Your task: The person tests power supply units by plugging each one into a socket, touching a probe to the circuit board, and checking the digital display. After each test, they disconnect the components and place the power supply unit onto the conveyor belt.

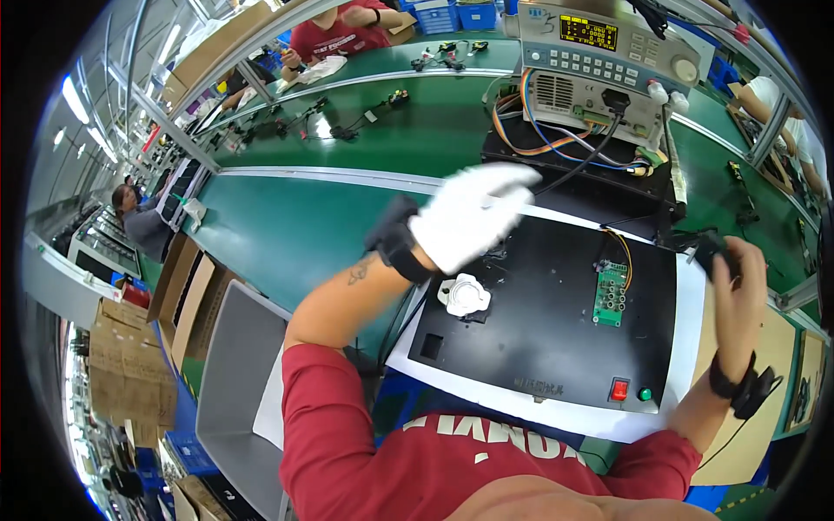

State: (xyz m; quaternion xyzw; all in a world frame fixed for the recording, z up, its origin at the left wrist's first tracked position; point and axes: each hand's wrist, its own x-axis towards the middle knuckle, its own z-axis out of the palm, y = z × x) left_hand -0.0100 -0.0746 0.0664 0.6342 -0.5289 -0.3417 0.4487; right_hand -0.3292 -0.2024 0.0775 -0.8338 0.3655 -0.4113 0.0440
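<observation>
My left hand (pixel 476 217), in a white glove and slightly blurred, is over the far left part of a black test box (pixel 539 321). Its fingers stretch to the right, and nothing shows in it. Beyond the box's right edge, my bare right hand (pixel 743 286) grips a small black part (pixel 715 255) between thumb and fingers; its exact kind is unclear. A white round fixture (pixel 465 296) sits on the box's left side. Farther right is a green circuit board (pixel 611 293) with thin wires. Near the front edge are a red rocker switch (pixel 619 390) and a green button (pixel 645 394).
Behind the box stands a grey bench instrument (pixel 608 52) with a lit display, above another unit (pixel 591 104) with cables. A green conveyor (pixel 347 148) carries wired parts. A grey chair (pixel 230 373) and cardboard boxes (pixel 130 365) are at left. Co-workers sit across and beside.
</observation>
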